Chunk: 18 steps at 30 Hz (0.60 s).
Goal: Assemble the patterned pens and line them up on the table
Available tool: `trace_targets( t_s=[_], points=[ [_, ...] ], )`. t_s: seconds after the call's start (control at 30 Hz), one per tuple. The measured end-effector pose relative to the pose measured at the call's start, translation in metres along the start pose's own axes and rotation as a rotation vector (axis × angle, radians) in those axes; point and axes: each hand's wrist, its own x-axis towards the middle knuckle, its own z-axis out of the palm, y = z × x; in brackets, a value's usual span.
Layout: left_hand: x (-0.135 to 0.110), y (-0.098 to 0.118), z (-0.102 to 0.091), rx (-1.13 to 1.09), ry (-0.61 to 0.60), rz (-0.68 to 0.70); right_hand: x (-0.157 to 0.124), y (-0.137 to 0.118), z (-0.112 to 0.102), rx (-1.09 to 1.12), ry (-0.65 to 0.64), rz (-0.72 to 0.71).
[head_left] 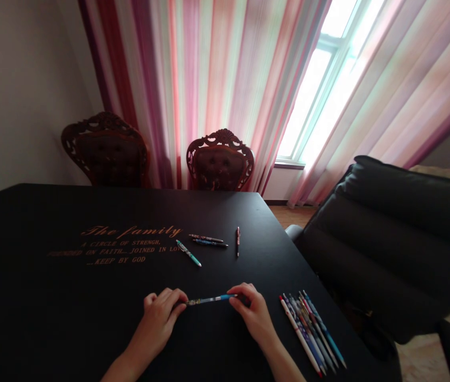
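A blue pen lies level just above the black table, held at both ends. My left hand pinches its left end, fingers curled closed. My right hand pinches its right end the same way. To the right of my right hand a row of several pens lies side by side near the table's edge. Farther back lie a teal pen, two dark pens close together and a red pen.
Gold lettering is printed on the table top. Two carved wooden chairs stand behind the table before striped curtains. A black padded chair stands close at the right of the table, below a bright window.
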Motion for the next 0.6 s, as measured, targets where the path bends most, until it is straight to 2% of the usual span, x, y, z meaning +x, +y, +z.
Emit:
trace_targets(
  t_s=[0.23, 0.4, 0.53, 0.6],
  points=[
    [0.000, 0.014, -0.004, -0.090, -0.009, 0.045, 0.003, -0.029, 0.014, -0.073, -0.044, -0.100],
    [-0.002, 0.013, -0.003, -0.159, 0.026, 0.064, 0.002, -0.029, 0.025, -0.073, -0.054, -0.058],
    [-0.004, 0.010, -0.001, -0.203, 0.079, -0.002, -0.001, -0.028, 0.022, 0.044, -0.085, -0.063],
    [-0.004, 0.009, 0.000, -0.215, 0.080, -0.006, -0.001, -0.029, 0.020, 0.026, -0.099, -0.058]
  ],
)
